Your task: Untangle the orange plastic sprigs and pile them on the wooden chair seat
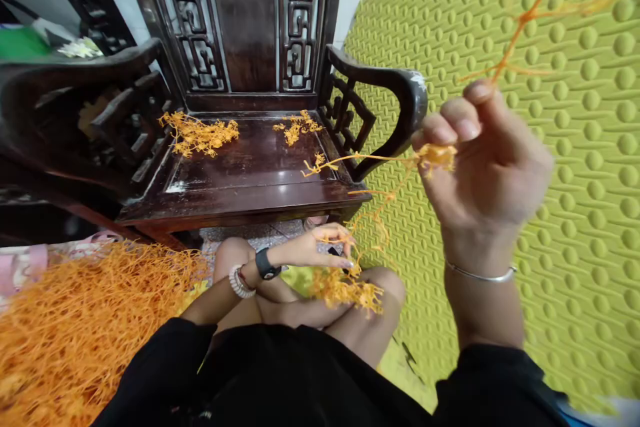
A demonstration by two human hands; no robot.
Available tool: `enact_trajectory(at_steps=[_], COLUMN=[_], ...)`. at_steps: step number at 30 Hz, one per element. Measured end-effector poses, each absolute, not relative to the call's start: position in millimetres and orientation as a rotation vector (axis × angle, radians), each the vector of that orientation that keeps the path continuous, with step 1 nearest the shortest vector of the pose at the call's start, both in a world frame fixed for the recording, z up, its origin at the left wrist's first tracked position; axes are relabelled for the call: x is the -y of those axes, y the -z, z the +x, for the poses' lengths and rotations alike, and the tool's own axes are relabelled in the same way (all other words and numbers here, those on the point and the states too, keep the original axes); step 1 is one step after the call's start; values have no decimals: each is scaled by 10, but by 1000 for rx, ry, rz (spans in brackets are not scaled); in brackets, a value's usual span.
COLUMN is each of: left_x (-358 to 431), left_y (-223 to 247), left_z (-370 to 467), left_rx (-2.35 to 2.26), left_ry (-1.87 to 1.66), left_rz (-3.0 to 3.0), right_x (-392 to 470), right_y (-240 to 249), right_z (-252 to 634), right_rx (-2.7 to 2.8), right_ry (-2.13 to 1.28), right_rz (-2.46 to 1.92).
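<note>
At the right, my right hand (495,160) is raised close to the camera, its fingertips pinched on a thin orange branched sprig (523,17) that looks like plastic. Part of the sprig's upper end is blurred. A second orange clump (435,157) lies against the curled fingers, and a long stem runs from it to the left. Over my lap, my left hand (325,247) has its fingers closed around orange stems. Just below that hand hangs a frilly orange bunch (350,293) over my leg. Which stems join the two hands is hard to make out.
Ahead stands a dark carved wooden chair (250,190). On its seat lie a larger orange bunch (200,135) and a smaller one (296,127). A big heap of orange sprigs (100,320) fills the lower left. A yellow studded mat (575,227) covers the right side.
</note>
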State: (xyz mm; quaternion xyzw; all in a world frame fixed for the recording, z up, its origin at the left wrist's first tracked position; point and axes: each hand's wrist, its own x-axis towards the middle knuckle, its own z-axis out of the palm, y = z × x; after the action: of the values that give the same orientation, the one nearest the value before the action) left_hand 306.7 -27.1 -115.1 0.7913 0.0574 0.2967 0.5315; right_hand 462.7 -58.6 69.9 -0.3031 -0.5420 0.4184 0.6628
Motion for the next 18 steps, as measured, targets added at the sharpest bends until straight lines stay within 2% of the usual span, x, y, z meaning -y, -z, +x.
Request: enact_trajectory(at_steps=[3,7,9,13,18], left_x=[444,623,692,759,751], left_y=[1223,996,764,374,336], left_z=[2958,2762,2698,2679,2578], left_rx=[-324,-839,-961,-1058,-1000], left_ry=[-802,-1501,-1718,-1582,-1212], left_rz=[1778,1772,1890,2302,2625], right_x=[640,755,814,860,916], right_y=[-624,-473,-380,-217,-137], right_z=[4561,4407,4304,4142,4129], right_rx=[1262,1350,1406,1489,1577], right_ry=[-938,-971,-998,-1029,-933], right_rz=[-724,-779,-845,-913,-940])
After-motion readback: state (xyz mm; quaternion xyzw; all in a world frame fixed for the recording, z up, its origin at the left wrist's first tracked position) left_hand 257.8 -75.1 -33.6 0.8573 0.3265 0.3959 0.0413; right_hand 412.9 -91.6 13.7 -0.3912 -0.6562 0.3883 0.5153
